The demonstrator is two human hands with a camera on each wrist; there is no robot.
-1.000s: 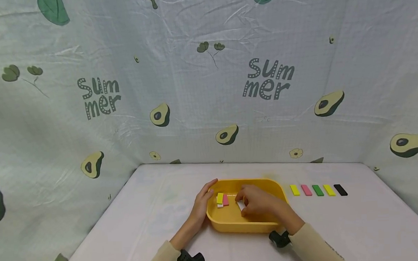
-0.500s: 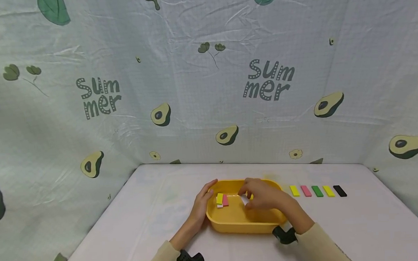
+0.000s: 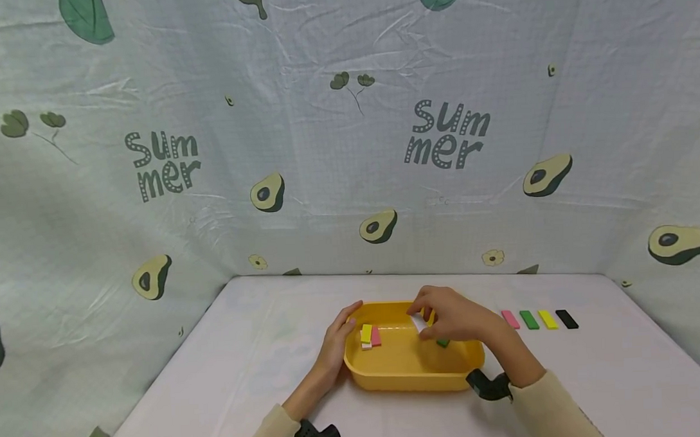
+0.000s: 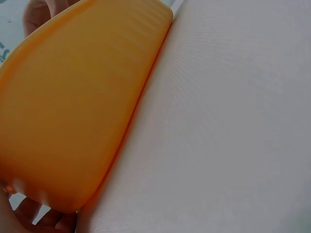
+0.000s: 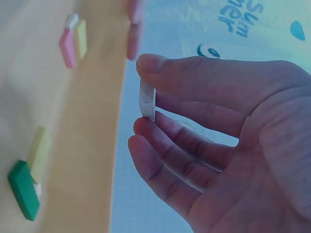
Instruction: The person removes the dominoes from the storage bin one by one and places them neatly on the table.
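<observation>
The yellow tray (image 3: 410,381) stands on the table; my left hand (image 3: 331,349) rests along its left side, fingers at the rim. Above the tray's right part, my right hand (image 3: 454,314) pinches a white block (image 3: 418,322) between thumb and fingers; the right wrist view shows this white block (image 5: 147,101) held clear of the tray. Inside, a yellow block (image 3: 366,333) and a pink block (image 3: 376,336) lie together with a white one at the left. A green block (image 5: 23,190) and a yellow block (image 5: 40,154) lie elsewhere in the tray, partly covered in the head view.
Right of the tray on the white table (image 3: 262,350) is a row: a pink block (image 3: 510,319), a green block (image 3: 529,319), a yellow block (image 3: 548,319) and a black block (image 3: 567,319). A printed cloth (image 3: 324,148) hangs behind.
My right hand has risen and moved right and away with the white block, uncovering a green block in the tray and covering the row's leftmost yellow block. My left hand has stayed put.
</observation>
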